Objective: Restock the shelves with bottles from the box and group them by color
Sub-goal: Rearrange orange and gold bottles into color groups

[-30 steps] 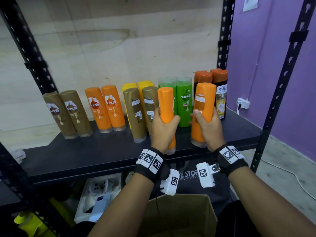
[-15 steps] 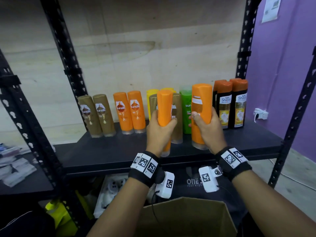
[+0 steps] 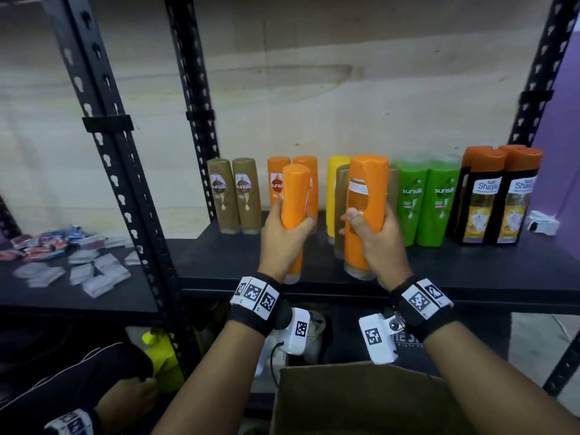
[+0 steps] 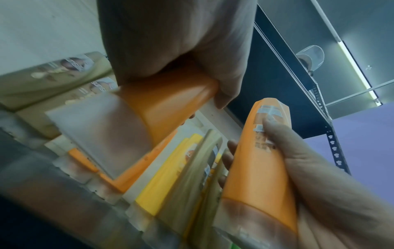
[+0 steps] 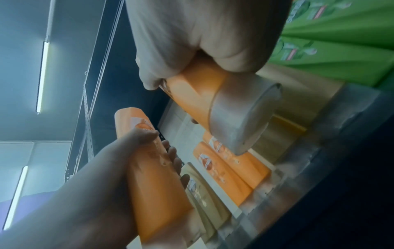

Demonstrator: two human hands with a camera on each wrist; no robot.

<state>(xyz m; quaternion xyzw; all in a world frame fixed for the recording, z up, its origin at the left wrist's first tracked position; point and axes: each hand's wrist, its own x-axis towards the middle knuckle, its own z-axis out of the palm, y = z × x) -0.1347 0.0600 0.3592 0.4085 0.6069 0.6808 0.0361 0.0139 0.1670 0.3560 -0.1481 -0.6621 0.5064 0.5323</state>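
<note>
Your shelf (image 3: 470, 271), back row, left to right:
- leftmost pair (image 3: 235, 196);
- second pair (image 3: 276, 180), behind the left-hand bottle (image 3: 295, 196) held by your left hand (image 3: 282, 237);
- third group (image 3: 337, 183), behind the right-hand bottle (image 3: 365, 208) held by your right hand (image 3: 373, 240);
- fourth pair (image 3: 426, 202);
- rightmost pair (image 3: 496, 199).

Held bottles: side by side, apart, over the shelf's front.
Box (image 3: 361, 400): below the shelf, nearest you.
Packets (image 3: 78, 271): on the neighbouring shelf to your left.

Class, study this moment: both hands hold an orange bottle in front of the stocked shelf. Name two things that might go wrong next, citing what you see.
1. The left hand holds its orange bottle right before the two shelved orange bottles; pushing it in might topple them.
2. The right hand holds its orange bottle in front of brown bottles and a yellow bottle; set down there, it would probably break the colour grouping.
</note>
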